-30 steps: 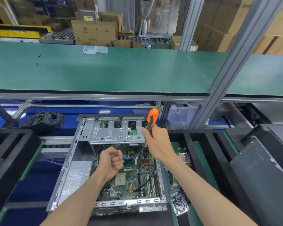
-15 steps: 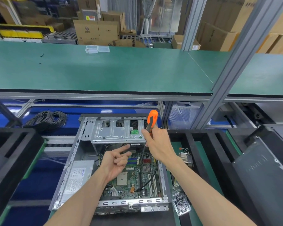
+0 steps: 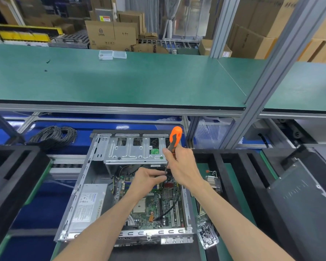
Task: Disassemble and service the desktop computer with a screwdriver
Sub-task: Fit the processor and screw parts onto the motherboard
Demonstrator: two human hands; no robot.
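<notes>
An open desktop computer case lies flat below me, showing its green motherboard, a silver power supply at the left and a metal drive cage at the far end. My right hand grips an orange and black screwdriver, held nearly upright with its shaft pointing down at the board. My left hand reaches in beside the shaft, its fingertips pinched at the lower shaft just above the board. The tip is hidden by my fingers.
A black cable crosses the motherboard. Loose parts, a heatsink and a bracket, lie right of the case. A dark side panel rests at the right, black foam trays at the left, a wire coil behind, a green shelf above.
My left hand went from a closed fist, opened up, and moved right and forward to the screwdriver shaft. My right hand kept the screwdriver nearly in place.
</notes>
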